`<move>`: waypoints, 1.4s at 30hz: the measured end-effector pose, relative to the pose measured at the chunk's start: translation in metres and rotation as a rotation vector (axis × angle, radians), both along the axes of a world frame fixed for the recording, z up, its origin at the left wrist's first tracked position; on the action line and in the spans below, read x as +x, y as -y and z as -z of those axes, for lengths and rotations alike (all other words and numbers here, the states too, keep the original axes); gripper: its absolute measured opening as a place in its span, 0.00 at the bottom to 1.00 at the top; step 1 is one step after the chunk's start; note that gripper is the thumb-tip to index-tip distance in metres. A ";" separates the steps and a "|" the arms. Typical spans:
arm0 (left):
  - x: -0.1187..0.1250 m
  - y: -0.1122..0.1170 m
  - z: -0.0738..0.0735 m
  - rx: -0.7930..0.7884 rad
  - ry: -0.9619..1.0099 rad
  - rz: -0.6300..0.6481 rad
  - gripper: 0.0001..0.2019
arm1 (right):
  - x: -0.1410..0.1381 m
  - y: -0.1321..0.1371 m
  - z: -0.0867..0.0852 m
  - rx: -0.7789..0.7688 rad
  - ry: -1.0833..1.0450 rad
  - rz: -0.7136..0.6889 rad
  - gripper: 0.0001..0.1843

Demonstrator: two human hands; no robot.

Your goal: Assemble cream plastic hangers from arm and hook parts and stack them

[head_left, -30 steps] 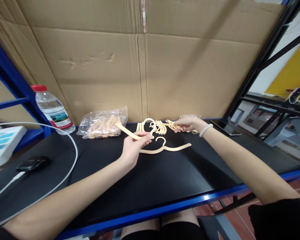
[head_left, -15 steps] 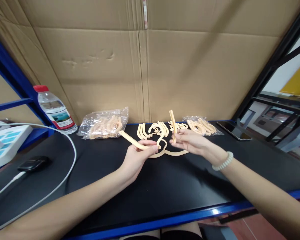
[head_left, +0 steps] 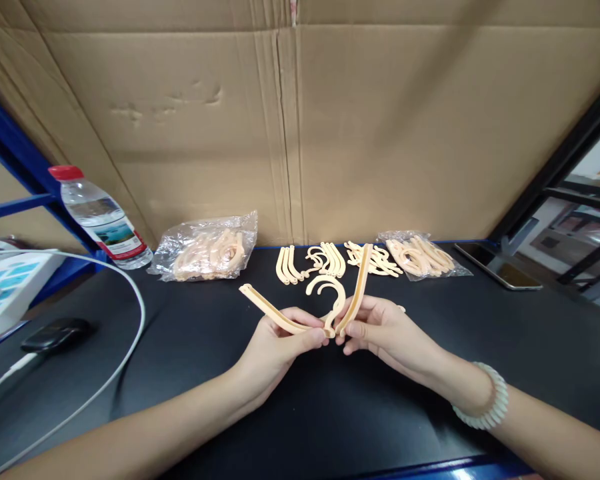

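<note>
Between the thumb and fingers of my left hand [head_left: 275, 350] is a cream hanger arm [head_left: 266, 307], slanting up to the left. A curved hanger hook [head_left: 339, 305] rises from its inner end at my fingertips. My right hand [head_left: 387, 330] pinches a second hanger arm [head_left: 360, 287], tilted up with its grooved side towards me. Its lower end is close beside the hook's base; whether they touch I cannot tell. Another hook shape shows behind the held one, and my hands mostly hide what lies under it.
Behind my hands lie hanger arms in rows [head_left: 286, 265] and loose hanger pieces [head_left: 380, 261]. Plastic bags of parts stand left [head_left: 203, 257] and right [head_left: 420, 257]. A water bottle [head_left: 111, 230], a black device [head_left: 55, 335] with a white cable, and a phone [head_left: 497, 265] flank them.
My right hand has brought its hanger arm down and left to the hook's base. My left hand has come lower in view with its arm and hook. The view has shifted slightly.
</note>
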State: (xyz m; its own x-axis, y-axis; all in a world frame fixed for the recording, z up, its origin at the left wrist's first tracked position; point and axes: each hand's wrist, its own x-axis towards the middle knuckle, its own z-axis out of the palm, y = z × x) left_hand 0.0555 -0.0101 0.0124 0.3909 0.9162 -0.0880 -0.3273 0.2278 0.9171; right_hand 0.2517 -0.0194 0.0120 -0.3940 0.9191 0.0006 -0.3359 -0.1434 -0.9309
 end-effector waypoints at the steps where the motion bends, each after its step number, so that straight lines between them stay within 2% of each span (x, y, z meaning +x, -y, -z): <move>1: -0.001 -0.001 0.000 0.001 0.006 0.012 0.08 | -0.001 0.001 0.000 -0.006 -0.001 -0.015 0.09; 9: -0.003 -0.005 0.001 0.006 0.055 0.108 0.06 | -0.003 0.007 0.000 -0.090 -0.043 -0.047 0.08; 13: -0.004 -0.005 0.002 0.020 0.066 0.199 0.04 | -0.004 0.010 0.004 -0.058 -0.053 -0.063 0.06; 23: -0.009 -0.008 0.003 0.126 0.034 0.297 0.05 | -0.007 0.013 0.001 -0.055 -0.063 -0.067 0.06; 29: -0.006 -0.006 0.002 0.204 -0.022 0.252 0.06 | -0.008 0.015 0.000 -0.038 -0.035 -0.013 0.07; 36: -0.001 0.000 0.000 0.276 -0.012 0.118 0.09 | -0.014 0.019 -0.001 0.028 -0.016 0.104 0.06; 42: 0.005 0.008 0.001 0.236 0.012 0.019 0.08 | -0.020 0.022 0.001 0.073 -0.007 0.240 0.04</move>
State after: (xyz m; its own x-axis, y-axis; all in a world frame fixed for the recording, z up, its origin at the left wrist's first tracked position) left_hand 0.0607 -0.0176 0.0118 0.4077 0.9035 0.1319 -0.3359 0.0140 0.9418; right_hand 0.2313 -0.0413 0.0106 -0.1645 0.9837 0.0723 -0.3588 0.0086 -0.9334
